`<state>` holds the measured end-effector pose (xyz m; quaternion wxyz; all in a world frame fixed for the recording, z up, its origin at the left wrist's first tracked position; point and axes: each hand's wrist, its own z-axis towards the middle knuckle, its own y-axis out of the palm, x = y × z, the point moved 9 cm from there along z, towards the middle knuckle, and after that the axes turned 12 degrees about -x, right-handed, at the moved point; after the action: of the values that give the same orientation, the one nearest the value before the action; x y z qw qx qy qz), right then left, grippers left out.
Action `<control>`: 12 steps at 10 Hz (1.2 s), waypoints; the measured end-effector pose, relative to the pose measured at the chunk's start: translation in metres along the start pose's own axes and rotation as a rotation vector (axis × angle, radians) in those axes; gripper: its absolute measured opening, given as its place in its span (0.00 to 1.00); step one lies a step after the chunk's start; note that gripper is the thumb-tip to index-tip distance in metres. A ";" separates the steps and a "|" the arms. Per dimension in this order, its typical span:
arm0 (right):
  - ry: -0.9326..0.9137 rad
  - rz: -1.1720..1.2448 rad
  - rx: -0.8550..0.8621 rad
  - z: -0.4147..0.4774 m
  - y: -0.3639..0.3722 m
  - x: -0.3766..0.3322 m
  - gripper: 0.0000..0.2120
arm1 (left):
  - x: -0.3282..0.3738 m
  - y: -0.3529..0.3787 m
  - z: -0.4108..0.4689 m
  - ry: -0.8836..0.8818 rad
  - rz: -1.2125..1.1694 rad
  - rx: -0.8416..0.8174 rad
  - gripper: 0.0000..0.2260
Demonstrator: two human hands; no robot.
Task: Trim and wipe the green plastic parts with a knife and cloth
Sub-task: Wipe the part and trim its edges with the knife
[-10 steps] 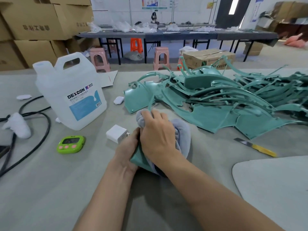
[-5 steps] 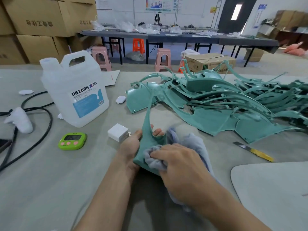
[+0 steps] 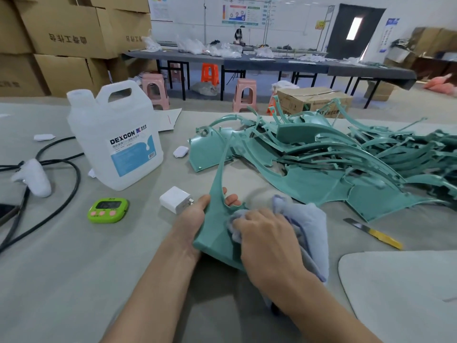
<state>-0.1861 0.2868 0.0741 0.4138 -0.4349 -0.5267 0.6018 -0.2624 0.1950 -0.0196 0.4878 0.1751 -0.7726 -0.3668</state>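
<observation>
Green plastic part (image 3: 217,233) looks light, thin and springy; left hand (image 3: 191,219) grips its broad base while right hand (image 3: 267,238) presses the bunched cloth (image 3: 311,224) on it.

Jug (image 3: 116,137) left of parts pile (image 3: 321,174); timer (image 3: 108,210) before jug; knife (image 3: 373,233) apparently before pile.

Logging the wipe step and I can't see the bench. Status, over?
Left hand grips green part. Right hand presses cloth onto it. Knife idle on table. Parts pile behind, not in the way.
</observation>
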 end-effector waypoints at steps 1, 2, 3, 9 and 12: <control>-0.208 0.086 0.001 -0.007 -0.006 -0.023 0.10 | -0.002 0.004 0.001 -0.018 0.019 -0.025 0.15; -0.167 0.278 0.090 0.008 -0.024 -0.010 0.13 | 0.003 0.013 -0.005 0.003 0.119 -0.046 0.14; -0.022 0.358 0.332 0.041 -0.061 0.026 0.12 | 0.009 0.007 -0.013 -0.007 0.344 0.134 0.16; -0.427 -0.424 -0.044 0.051 -0.024 -0.029 0.04 | 0.003 0.002 -0.019 -0.044 0.461 0.054 0.12; -0.436 -0.093 -0.253 0.034 -0.060 0.009 0.15 | 0.018 0.006 -0.010 -0.007 0.520 0.141 0.13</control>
<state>-0.2189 0.2926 0.1351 0.2600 -0.3184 -0.6943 0.5908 -0.2617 0.1841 -0.0010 0.5494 0.0030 -0.8170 -0.1751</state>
